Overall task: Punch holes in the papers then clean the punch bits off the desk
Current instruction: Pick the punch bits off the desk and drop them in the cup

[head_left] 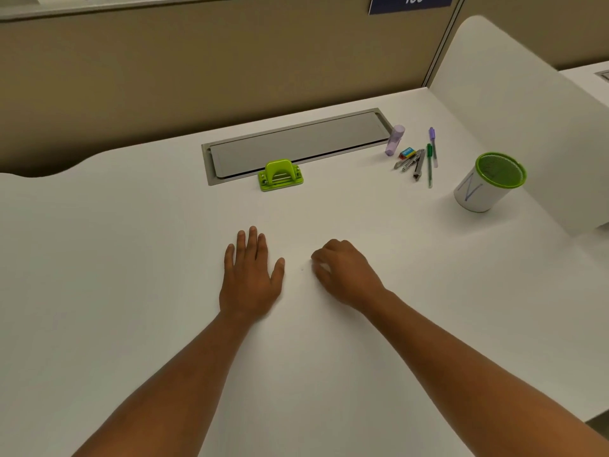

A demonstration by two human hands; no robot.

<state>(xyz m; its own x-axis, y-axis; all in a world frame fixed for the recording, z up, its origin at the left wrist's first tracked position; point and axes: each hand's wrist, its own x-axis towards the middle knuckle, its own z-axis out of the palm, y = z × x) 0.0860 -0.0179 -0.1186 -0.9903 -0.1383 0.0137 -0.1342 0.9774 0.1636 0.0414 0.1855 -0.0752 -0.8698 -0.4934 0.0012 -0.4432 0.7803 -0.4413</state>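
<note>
On the white desk [131,258] no papers showed, so cleanup seemed underway: the left hand [250,275] lay flat, fingers straight, holding nothing, while the right hand [342,272] curled over something pale, perhaps punch bits, though I couldn't tell. One speck [303,268] remained between them; pinching it looked next. The green punch [280,175] stood well behind.

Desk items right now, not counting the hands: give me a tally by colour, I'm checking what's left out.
Green: 3 - hole punch, green pen, green-rimmed cup
Purple: 2 - purple tube, purple pen
Metal grey: 1 cluster of small tools, number unclear
Multicolour: 1 - small box
Total: 7
</note>
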